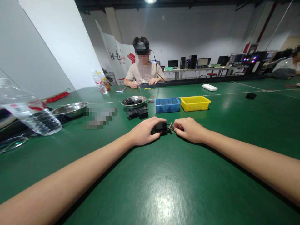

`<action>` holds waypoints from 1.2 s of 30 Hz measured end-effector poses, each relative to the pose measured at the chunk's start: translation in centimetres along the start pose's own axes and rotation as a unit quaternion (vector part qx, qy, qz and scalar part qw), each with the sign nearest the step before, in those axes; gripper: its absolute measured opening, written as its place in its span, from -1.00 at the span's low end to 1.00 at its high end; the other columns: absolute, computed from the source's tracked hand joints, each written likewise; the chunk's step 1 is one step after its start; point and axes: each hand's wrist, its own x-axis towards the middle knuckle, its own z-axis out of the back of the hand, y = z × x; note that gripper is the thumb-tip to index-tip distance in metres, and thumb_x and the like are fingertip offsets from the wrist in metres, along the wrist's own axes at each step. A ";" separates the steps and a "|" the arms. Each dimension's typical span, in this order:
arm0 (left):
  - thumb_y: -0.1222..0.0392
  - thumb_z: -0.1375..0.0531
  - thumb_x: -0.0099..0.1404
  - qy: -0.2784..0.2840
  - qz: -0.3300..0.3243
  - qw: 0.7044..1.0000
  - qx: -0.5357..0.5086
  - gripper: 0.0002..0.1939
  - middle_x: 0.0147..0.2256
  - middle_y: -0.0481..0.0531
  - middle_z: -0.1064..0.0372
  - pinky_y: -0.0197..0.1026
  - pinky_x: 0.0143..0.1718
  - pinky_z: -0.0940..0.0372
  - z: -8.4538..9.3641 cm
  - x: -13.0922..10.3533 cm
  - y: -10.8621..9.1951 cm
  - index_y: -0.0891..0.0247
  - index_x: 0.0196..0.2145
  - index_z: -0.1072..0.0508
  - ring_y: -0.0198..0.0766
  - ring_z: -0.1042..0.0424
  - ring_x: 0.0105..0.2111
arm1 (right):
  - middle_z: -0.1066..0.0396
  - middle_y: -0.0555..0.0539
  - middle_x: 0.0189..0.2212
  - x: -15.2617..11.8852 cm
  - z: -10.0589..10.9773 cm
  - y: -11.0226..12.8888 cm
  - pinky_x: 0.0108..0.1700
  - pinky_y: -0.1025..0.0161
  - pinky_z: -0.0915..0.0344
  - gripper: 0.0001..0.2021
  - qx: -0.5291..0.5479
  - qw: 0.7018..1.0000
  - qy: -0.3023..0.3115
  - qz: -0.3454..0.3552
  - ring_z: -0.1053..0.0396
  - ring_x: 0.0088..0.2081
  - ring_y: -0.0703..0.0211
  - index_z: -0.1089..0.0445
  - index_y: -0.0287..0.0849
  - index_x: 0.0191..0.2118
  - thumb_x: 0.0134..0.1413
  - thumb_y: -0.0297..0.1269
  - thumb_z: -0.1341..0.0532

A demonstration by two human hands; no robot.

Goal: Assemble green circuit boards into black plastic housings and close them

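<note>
My left hand [144, 131] is wrapped round a small black plastic housing [161, 127] resting on the green table [150, 175]. At the housing's right end sits a small part with metal pins [171, 128], perhaps a circuit board. The fingertips of my right hand [190, 130] close on the right side of that pinned part. Whether the part is joined to the housing I cannot tell. Just beyond my left hand lie more black housings [137, 113], beside a round metal dish [133, 105] with black pieces in it.
A blue bin [167, 108] and a yellow bin [196, 107] stand beyond my hands. To the left are a metal dish [70, 109], a large plastic bottle [37, 117] and glasses [12, 143]. A person [144, 72] sits opposite; a white box-shaped object [209, 87] lies far right.
</note>
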 end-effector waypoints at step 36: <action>0.27 -0.17 0.25 -0.002 -0.002 1.000 0.001 -0.50 0.06 0.20 -0.43 0.02 0.12 -0.35 0.0 0.1 0.0 0.29 0.15 -0.31 -0.04 -0.45 0.05 | -0.43 -0.04 -0.45 0.0 -0.1 0.0 -0.33 0.31 -0.03 -0.91 0.001 1.000 -0.001 -0.001 -0.23 -0.43 0.21 -0.44 -0.20 -0.36 0.13 -0.41 -0.19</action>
